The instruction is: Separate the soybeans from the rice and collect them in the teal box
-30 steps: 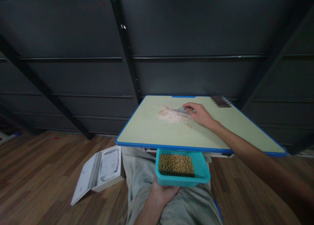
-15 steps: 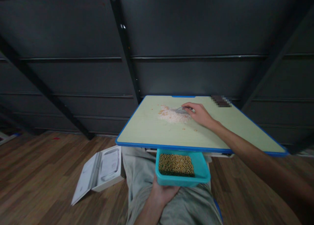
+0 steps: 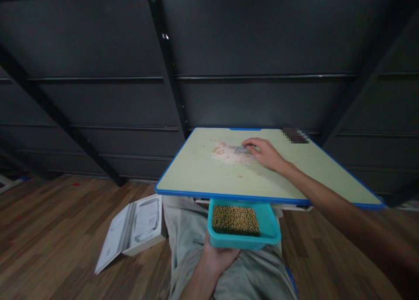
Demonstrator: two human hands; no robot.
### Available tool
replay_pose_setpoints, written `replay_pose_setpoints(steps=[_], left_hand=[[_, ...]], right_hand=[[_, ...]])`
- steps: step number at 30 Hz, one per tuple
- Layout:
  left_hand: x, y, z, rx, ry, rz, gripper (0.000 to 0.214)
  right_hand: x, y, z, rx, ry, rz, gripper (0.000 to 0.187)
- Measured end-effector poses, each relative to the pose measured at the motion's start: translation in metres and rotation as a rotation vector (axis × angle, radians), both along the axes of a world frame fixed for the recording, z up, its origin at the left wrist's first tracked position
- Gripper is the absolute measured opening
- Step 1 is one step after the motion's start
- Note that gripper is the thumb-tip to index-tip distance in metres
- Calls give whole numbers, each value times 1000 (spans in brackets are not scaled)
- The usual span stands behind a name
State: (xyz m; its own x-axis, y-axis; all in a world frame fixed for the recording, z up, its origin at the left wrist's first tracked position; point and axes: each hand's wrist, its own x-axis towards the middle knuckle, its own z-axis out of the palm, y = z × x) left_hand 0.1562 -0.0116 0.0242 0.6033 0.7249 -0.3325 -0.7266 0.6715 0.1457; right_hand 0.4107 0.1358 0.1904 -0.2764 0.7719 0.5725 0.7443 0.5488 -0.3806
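Note:
My left hand [image 3: 218,255] supports a teal plastic container [image 3: 269,225] from below, over my lap. Round yellowish beans [image 3: 236,219], which look like soybeans, fill its left part. My right hand [image 3: 266,152] is closed on a small grey spoon [image 3: 242,149], its bowl pointing left into a pile of white grains [image 3: 227,157] that looks like rice. Orange-yellow beans [image 3: 218,150] are mixed in, mostly on the pile's left side. A couple of loose beans [image 3: 240,176] lie in front of the pile. The fingers partly hide the spoon's handle.
The pile lies on a pale, blue-edged table [image 3: 183,178]. A dark, pixelated object [image 3: 294,135] is at its back right corner. An open white box [image 3: 144,221] rests on the wooden floor to the left. A dark panelled wall [image 3: 262,101] stands behind the table.
The spoon's bowl has tilted slightly within the pile, while my right hand has barely shifted. The loose beans in front appear a little farther left. My left hand and the container stay put.

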Motion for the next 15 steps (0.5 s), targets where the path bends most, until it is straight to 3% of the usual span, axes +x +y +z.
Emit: replay_pose_setpoints(steps=[11,15], left_hand=[[-1,1,-6,20,-13,-5,43],[0,1,0,38,-29,-21,44]], right_hand=[[-1,0,0,29,-8,-6,25],[-2,-2,0,36,-8,-6,25]])
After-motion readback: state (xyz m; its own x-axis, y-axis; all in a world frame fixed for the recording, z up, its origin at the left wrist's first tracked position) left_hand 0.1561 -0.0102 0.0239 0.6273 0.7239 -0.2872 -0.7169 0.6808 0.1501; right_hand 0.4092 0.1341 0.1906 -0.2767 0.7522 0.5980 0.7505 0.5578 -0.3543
